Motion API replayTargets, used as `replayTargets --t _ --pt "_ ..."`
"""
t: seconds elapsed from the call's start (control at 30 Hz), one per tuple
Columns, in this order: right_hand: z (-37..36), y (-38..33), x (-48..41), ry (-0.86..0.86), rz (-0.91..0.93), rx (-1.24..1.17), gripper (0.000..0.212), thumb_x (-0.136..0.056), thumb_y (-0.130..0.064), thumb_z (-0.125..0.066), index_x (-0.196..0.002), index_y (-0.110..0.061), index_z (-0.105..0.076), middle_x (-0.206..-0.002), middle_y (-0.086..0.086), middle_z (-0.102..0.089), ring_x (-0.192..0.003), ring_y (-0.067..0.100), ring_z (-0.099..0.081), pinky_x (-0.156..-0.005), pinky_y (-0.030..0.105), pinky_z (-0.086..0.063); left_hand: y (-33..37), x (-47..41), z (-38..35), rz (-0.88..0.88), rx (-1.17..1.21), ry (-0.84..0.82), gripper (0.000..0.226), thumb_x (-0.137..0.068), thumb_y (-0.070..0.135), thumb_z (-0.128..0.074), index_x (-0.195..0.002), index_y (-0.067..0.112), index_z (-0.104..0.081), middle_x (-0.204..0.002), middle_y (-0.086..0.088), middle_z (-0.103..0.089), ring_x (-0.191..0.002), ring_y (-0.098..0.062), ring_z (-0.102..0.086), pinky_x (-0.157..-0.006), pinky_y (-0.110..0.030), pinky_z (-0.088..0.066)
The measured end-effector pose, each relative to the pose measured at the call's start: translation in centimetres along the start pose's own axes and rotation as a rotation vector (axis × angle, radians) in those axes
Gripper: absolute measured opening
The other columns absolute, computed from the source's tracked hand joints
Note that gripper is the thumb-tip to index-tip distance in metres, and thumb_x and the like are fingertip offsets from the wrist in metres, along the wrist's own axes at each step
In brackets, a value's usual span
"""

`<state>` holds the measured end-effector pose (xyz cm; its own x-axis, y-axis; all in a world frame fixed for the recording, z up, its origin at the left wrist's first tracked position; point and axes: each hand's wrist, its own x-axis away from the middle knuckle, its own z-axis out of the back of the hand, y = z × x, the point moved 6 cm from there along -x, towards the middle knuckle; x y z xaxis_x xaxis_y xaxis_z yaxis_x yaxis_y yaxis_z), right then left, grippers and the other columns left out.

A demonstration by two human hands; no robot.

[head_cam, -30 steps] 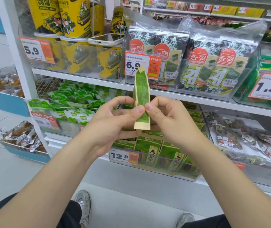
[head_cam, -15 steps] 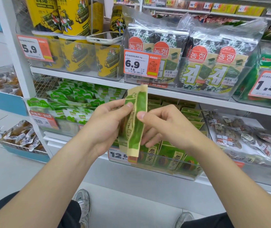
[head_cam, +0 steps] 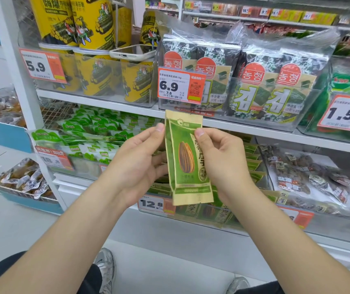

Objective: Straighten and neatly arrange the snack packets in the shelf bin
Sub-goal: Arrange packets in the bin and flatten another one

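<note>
Seed packet [head_cam: 185, 158] upright, front to camera, held in mid-air by both hands: left hand [head_cam: 136, 164] pinches its left edge, right hand [head_cam: 223, 162] pinches the right edge (thumbs on the front, near the top). Packet is just in front of the clear shelf bin [head_cam: 223, 218] — matching packets [head_cam: 252, 164] stand inside, 12.8 price tag [head_cam: 153, 203] on its front

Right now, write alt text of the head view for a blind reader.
The left hand and right hand pinch a green sunflower-seed packet upright by its side edges, front facing the camera. Behind it sits a clear shelf bin of matching packets with a 12.8 price tag.
</note>
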<state>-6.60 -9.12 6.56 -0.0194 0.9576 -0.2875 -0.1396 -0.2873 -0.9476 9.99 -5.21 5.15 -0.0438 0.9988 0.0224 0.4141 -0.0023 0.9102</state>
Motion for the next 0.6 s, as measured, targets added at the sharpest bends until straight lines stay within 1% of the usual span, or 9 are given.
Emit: replayTargets --t 0.1,0.17,0.23,0.3,0.4,0.47,0.5,0.57,0.6 --pt "-0.2 -0.7 0.0 0.045 0.184 0.25 0.031 -0.11 -0.032 -0.053 -0.088 -0.014 -0.064 -0.07 0.005 -0.065 -0.065 0.023 -0.056 -0.065 0.044 -0.045 0.0 0.0 0.0 -0.013 -0.014 -0.007 0.036 -0.106 0.032 -0.057 -0.129 0.009 -0.072 -0.118 -0.011 -0.076 -0.094 -0.022 -0.071 -0.077 -0.04 -0.066" --pt "-0.4 -1.4 0.1 0.023 0.218 0.37 0.032 -0.114 -0.03 -0.045 -0.086 -0.016 -0.054 -0.067 -0.001 -0.052 -0.067 0.026 -0.049 -0.068 0.037 -0.032 0.2 0.0 0.2 -0.041 -0.031 0.008 0.033 -0.107 0.028 -0.056 -0.128 0.008 -0.073 -0.119 -0.01 -0.076 -0.093 -0.022 -0.071 -0.079 -0.043 -0.066" --pt "-0.6 -1.7 0.0 0.004 0.21 0.398 0.036 -0.115 -0.032 -0.039 -0.082 -0.02 -0.047 -0.066 -0.005 -0.048 -0.067 0.023 -0.046 -0.07 0.035 -0.029 0.4 0.1 0.3 -0.052 -0.028 0.021 0.029 -0.108 0.026 -0.056 -0.123 0.009 -0.075 -0.114 -0.007 -0.077 -0.09 -0.02 -0.071 -0.08 -0.043 -0.064" --pt "-0.6 -1.4 -0.4 -0.022 0.203 0.405 0.033 -0.114 -0.039 -0.04 -0.088 -0.025 -0.052 -0.066 -0.007 -0.054 -0.07 0.019 -0.051 -0.072 0.036 -0.032 0.6 0.4 0.1 -0.07 -0.027 0.035 0.025 -0.108 0.022 -0.056 -0.116 0.009 -0.076 -0.107 -0.005 -0.079 -0.085 -0.018 -0.072 -0.075 -0.04 -0.066" --pt "-0.4 -1.4 -0.2 -0.058 0.26 0.461 0.014 -0.109 -0.045 -0.052 -0.116 -0.033 -0.056 -0.07 -0.012 -0.069 -0.075 0.014 -0.066 -0.07 0.036 -0.044 1.3 0.9 0.4 -0.194 -0.162 0.137 0.019 -0.107 0.016 -0.06 -0.104 0.008 -0.076 -0.095 -0.006 -0.08 -0.077 -0.016 -0.073 -0.064 -0.038 -0.063" --pt "-0.5 -1.8 0.0 -0.069 0.285 0.407 0.015 -0.106 -0.045 -0.058 -0.108 -0.032 -0.065 -0.079 -0.012 -0.072 -0.074 0.005 -0.067 -0.068 0.027 -0.047 1.7 1.2 0.5 -0.293 -0.247 0.198 0.016 -0.105 0.012 -0.063 -0.098 0.01 -0.077 -0.086 -0.006 -0.078 -0.075 -0.015 -0.073 -0.06 -0.037 -0.063" --pt "-0.6 -1.9 0.2 -0.083 0.256 0.342 0.022 -0.104 -0.05 -0.06 -0.102 -0.03 -0.07 -0.081 -0.012 -0.074 -0.073 0.004 -0.068 -0.069 0.025 -0.048 1.9 1.4 0.4 -0.33 -0.267 0.205 0.015 -0.104 0.011 -0.065 -0.096 0.01 -0.077 -0.086 -0.006 -0.078 -0.077 -0.017 -0.075 -0.06 -0.038 -0.063" --pt "-1.1 -2.0 0.3 -0.125 0.161 0.188 0.033 -0.098 -0.059 -0.064 -0.096 -0.027 -0.074 -0.085 -0.011 -0.077 -0.074 0.004 -0.07 -0.073 0.03 -0.055 2.2 1.6 -0.1 -0.388 -0.308 0.182 0.012 -0.102 0.011 -0.069 -0.094 0.011 -0.078 -0.089 -0.007 -0.079 -0.083 -0.019 -0.077 -0.065 -0.042 -0.066" --pt "-1.2 -2.1 0.4 -0.14 0.134 0.127 0.032 -0.099 -0.056 -0.066 -0.096 -0.025 -0.074 -0.086 -0.01 -0.077 -0.075 0.005 -0.07 -0.074 0.033 -0.056 2.3 1.7 -0.4 -0.407 -0.323 0.162 0.012 -0.101 0.011 -0.07 -0.093 0.012 -0.079 -0.089 -0.007 -0.079 -0.084 -0.019 -0.077 -0.069 -0.045 -0.067"
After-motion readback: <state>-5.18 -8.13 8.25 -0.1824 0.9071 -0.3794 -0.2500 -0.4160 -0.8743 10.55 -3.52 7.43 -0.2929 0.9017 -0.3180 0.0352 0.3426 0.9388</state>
